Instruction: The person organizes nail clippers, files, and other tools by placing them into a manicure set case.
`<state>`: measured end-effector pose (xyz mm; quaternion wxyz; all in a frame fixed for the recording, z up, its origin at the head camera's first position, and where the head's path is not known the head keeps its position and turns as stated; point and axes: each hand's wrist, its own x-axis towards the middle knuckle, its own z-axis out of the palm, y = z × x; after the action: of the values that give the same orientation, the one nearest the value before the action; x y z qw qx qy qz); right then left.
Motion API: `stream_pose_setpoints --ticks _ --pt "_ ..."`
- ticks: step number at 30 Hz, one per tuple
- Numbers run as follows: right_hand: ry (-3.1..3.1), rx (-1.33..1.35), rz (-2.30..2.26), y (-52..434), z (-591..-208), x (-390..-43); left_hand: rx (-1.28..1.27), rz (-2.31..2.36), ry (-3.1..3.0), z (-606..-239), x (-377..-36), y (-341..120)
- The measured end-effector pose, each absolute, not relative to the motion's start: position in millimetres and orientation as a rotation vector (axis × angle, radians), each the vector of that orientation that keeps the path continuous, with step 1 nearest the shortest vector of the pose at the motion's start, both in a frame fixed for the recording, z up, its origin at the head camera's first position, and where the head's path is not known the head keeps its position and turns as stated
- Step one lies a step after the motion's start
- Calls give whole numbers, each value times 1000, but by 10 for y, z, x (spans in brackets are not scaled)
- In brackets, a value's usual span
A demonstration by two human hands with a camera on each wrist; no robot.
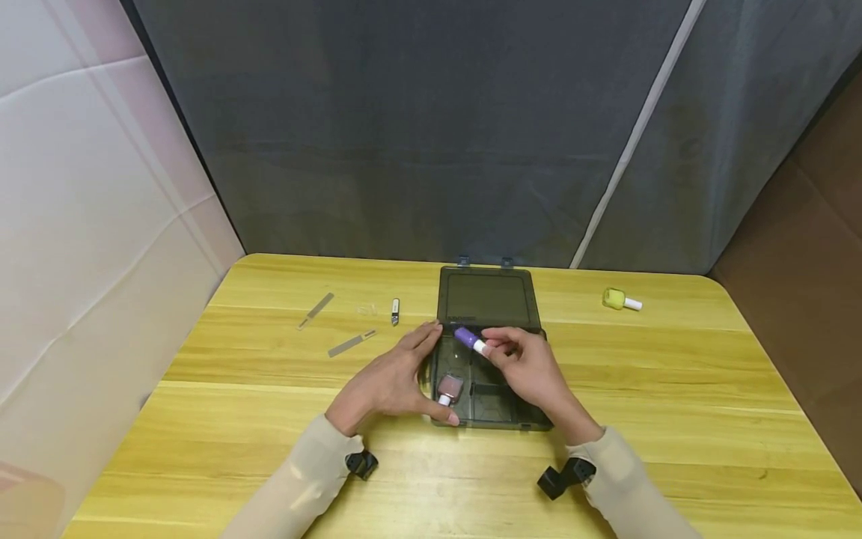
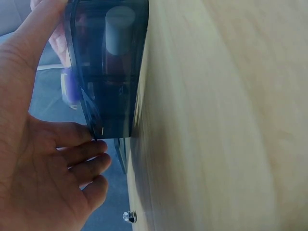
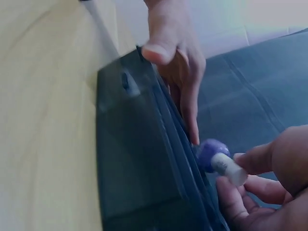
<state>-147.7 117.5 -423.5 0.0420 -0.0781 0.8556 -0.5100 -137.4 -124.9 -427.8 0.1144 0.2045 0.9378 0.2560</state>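
Observation:
A dark see-through compartment box point(image 1: 491, 391) lies on the table with its lid point(image 1: 489, 296) folded back. My left hand point(image 1: 393, 378) holds the box's left side, thumb at the front corner and fingertips at the back one. In my right hand point(image 1: 528, 367), a purple nail polish bottle point(image 1: 465, 337) is pinched by its white cap, tilted over the back left compartment. The right wrist view shows finger and thumb on that white cap point(image 3: 230, 169). A dusky pink nail polish bottle point(image 1: 450, 387) with a white cap lies in the front left compartment.
Left of the box are two grey nail files point(image 1: 316, 310), a nail clipper point(image 1: 395, 311) and a small clear item point(image 1: 367, 308), too faint to identify. A yellow nail polish bottle point(image 1: 614, 299) lies on its side at the back right. Dark cloth point(image 1: 404, 135) hangs behind the table.

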Motion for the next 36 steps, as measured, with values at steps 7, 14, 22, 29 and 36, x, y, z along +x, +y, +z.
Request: stream_pose_setpoints --ticks 7,14,22,29,36 --pt "2579 -315 -1487 1130 -4248 -1436 609 741 2746 -4276 -1370 -1246" --pt "2598 -330 -1450 1214 -4186 -1473 590 743 2738 -4275 -1366 -1245" --pt "2654 -519 -1419 1325 -4160 -1521 583 752 2739 -4273 -1367 -1241" --pt "2731 -607 -1395 1413 -4134 -1578 581 742 2739 -4273 -1370 -1243" --pt "2782 -605 -1371 1512 -4157 -1658 592 735 2742 -4276 -1368 -1245"
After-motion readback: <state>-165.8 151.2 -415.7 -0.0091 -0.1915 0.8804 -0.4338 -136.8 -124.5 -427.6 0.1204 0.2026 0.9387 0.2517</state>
